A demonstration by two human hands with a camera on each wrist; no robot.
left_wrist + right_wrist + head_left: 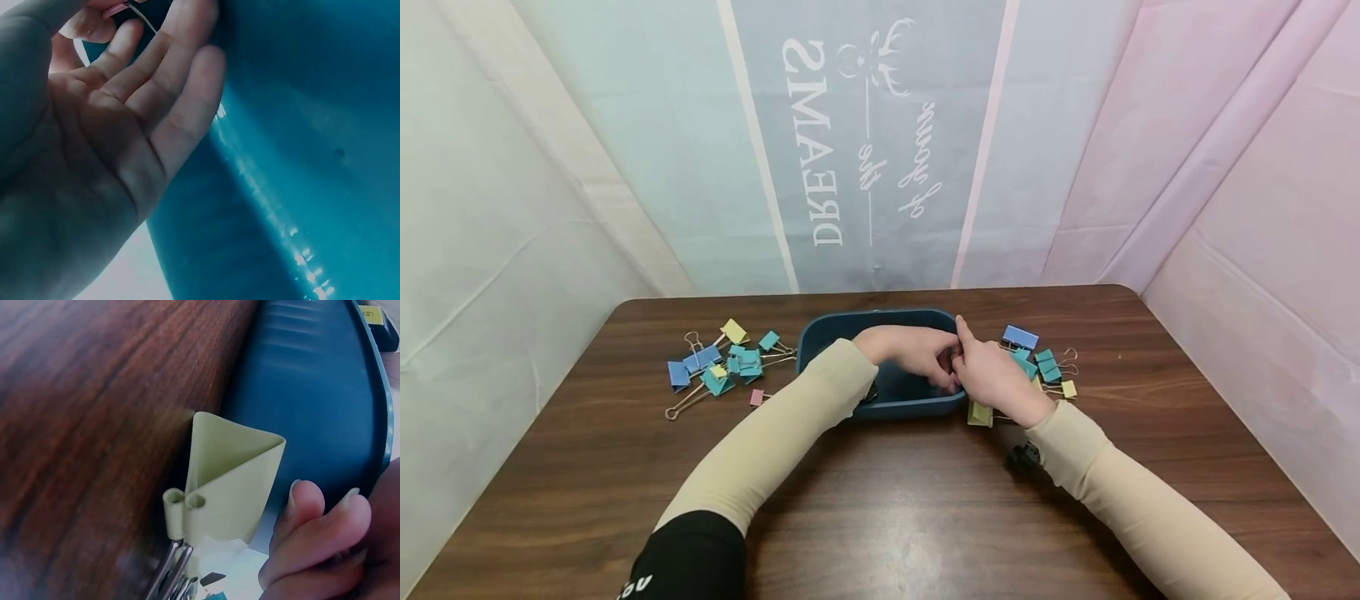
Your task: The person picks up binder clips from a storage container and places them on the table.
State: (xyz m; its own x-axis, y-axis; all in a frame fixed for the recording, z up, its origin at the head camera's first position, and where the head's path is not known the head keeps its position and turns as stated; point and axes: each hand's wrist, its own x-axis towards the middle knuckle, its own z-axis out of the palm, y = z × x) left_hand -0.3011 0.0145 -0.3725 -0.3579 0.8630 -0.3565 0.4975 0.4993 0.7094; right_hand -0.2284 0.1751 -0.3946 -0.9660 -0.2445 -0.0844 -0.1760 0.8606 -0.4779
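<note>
Over the right end of a dark blue plastic basin (917,408), the two hands meet close together. My left hand (917,354) reaches inside, its fingers bent; in the left wrist view a small pink binder clip (116,10) with a thin wire handle shows at its fingertips, partly hidden. The right hand (1000,375) lies at the basin's right rim, index finger stretched out and the others curled; whether it holds anything I cannot tell. Right beside that hand, an olive-yellow binder clip (234,481) stands on the table against the basin's outer wall.
Left of the basin lies a scatter of blue, teal and yellow binder clips (745,362), plus a pink clip (757,397) near the left forearm. More clips (1047,367) lie to the right, partly behind the right hand. A printed curtain (880,167) hangs behind the wooden table (880,517).
</note>
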